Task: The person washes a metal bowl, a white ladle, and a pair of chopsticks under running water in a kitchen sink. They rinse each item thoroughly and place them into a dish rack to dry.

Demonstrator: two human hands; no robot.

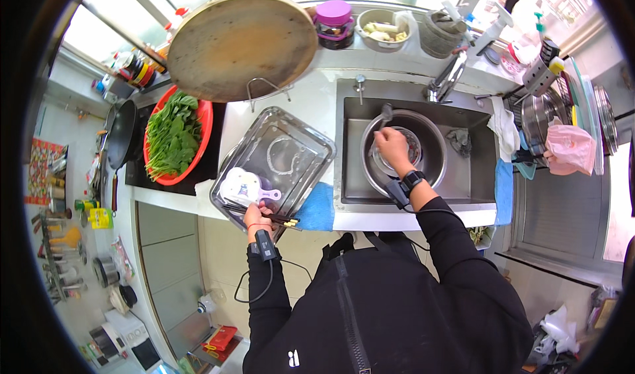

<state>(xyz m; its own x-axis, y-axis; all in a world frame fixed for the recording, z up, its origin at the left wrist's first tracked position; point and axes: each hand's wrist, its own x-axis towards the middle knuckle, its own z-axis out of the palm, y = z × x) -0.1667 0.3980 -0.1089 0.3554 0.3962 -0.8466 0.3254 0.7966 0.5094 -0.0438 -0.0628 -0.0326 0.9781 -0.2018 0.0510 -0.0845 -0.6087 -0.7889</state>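
My left hand [258, 216] is closed around several dark chopsticks [287, 220] with pale ends, over the near corner of a rectangular glass baking dish [302, 150] on the counter. A white cartoon-patterned dish with a purple handle [240, 187] lies in that glass dish. Over the sink my right hand [392, 148] grips what looks like a metal spoon or ladle [386, 112], its grip hidden by the fingers. Below that hand, a round metal basin [434, 145] stands in the stainless-steel sink [466, 175], with a smaller bowl inside it.
Left of the glass dish, a red basket [207, 121] of leafy greens [176, 130] sits on the dark cooktop [211, 170]. A large round board [243, 46] leans behind. The faucet [446, 78] rises behind the sink; a dish rack [563, 88] stands at right. Blue cloths [317, 207] hang over the counter edge.
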